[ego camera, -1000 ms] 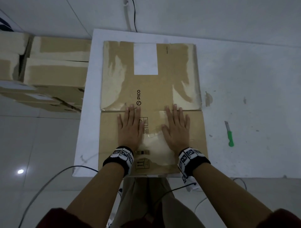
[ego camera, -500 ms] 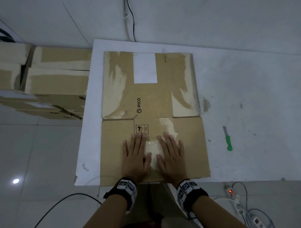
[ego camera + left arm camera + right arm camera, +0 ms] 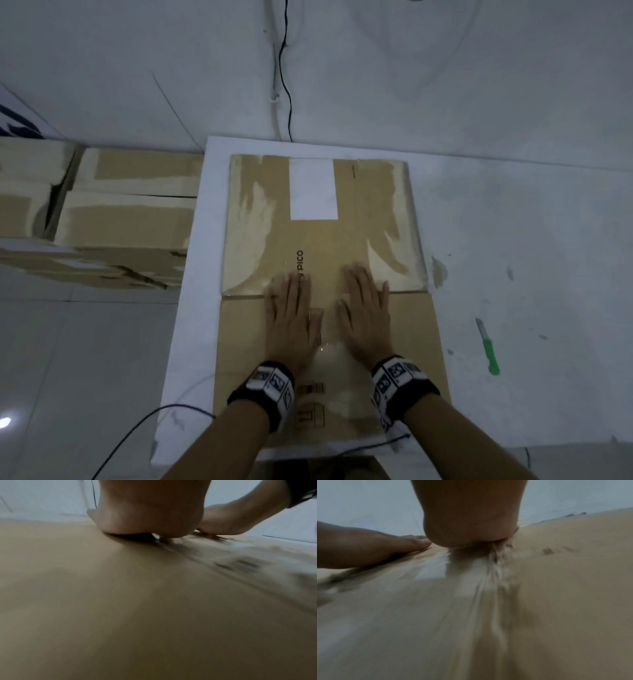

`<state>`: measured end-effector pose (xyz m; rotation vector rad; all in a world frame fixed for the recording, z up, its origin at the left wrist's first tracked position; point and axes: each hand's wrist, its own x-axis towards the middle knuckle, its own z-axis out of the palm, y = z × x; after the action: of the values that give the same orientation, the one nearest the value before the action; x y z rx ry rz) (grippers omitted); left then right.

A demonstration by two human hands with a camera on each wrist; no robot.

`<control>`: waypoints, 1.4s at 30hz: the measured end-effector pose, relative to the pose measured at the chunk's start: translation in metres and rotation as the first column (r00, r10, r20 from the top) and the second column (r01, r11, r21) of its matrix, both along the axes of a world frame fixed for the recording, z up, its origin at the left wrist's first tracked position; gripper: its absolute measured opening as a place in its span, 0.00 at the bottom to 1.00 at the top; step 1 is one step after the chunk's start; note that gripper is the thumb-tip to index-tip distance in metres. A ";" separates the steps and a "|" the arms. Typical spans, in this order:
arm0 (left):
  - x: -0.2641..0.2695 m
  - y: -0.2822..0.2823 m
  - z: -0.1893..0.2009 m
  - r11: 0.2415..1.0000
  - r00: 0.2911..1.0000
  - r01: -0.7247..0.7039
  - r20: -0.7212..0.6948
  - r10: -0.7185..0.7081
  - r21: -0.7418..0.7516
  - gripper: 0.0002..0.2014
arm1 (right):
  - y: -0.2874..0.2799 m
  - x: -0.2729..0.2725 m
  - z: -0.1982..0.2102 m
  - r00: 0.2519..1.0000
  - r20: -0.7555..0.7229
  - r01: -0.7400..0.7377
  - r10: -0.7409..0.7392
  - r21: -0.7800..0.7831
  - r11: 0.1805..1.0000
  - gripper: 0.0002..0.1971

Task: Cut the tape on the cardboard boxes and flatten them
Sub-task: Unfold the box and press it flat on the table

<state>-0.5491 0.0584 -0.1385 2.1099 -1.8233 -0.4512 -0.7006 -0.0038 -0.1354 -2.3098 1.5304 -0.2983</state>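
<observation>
A flattened brown cardboard box (image 3: 394,325) with a white label and "PICO" print lies flat on the white table (image 3: 531,274). My left hand (image 3: 291,318) and right hand (image 3: 366,315) press palm-down on it side by side, fingers straight, fingertips reaching the fold line across its middle. Both wrist views are blurred; they show each palm heel on the cardboard (image 3: 120,601) (image 3: 556,588). Shiny tape strips run under my right hand (image 3: 471,536). A green-handled knife (image 3: 488,346) lies on the table right of the box, away from both hands.
A stack of brown cardboard boxes (image 3: 113,212) stands on the floor left of the table. A black cable (image 3: 284,68) runs down the wall behind the table. Another cable (image 3: 137,431) trails over the floor at the table's near-left corner.
Both hands slid back toward me over the near half of the box, then forward again to the fold line. The box stays flat; the knife has not moved.
</observation>
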 end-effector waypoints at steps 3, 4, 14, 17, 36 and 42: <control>0.024 -0.057 -0.004 1.000 1.000 0.000 0.011 0.000 0.016 0.31 | -0.053 0.014 -0.003 0.999 -0.048 0.000 0.000 0.008 1.000 0.31; 0.032 -0.074 -0.005 1.000 1.000 0.006 0.017 -0.006 0.016 0.31 | -0.069 0.019 -0.004 0.999 -0.046 -0.003 0.004 0.011 1.000 0.32; 0.098 -0.218 -0.008 0.998 0.997 -0.009 0.082 0.004 0.060 0.35 | -0.220 0.066 -0.008 0.997 -0.077 -0.020 0.019 -0.006 1.000 0.35; 0.101 -0.224 -0.012 0.999 0.995 -0.008 0.101 0.004 0.037 0.34 | -0.230 0.072 -0.013 0.994 -0.107 -0.012 0.007 -0.044 0.999 0.33; 0.081 -0.064 -0.006 0.986 0.988 -0.146 0.058 0.142 0.076 0.31 | -0.099 -0.044 0.009 0.981 -0.146 0.148 -0.131 0.111 0.983 0.32; 0.069 -0.031 -0.006 0.951 0.956 -0.276 0.141 0.257 0.139 0.32 | -0.064 -0.064 -0.003 0.973 -0.150 0.187 -0.178 0.048 0.981 0.30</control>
<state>-0.4803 0.0278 -0.1447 2.4987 -1.5720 -0.4182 -0.7646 -0.0673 -0.1380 -2.1889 1.8014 -0.1279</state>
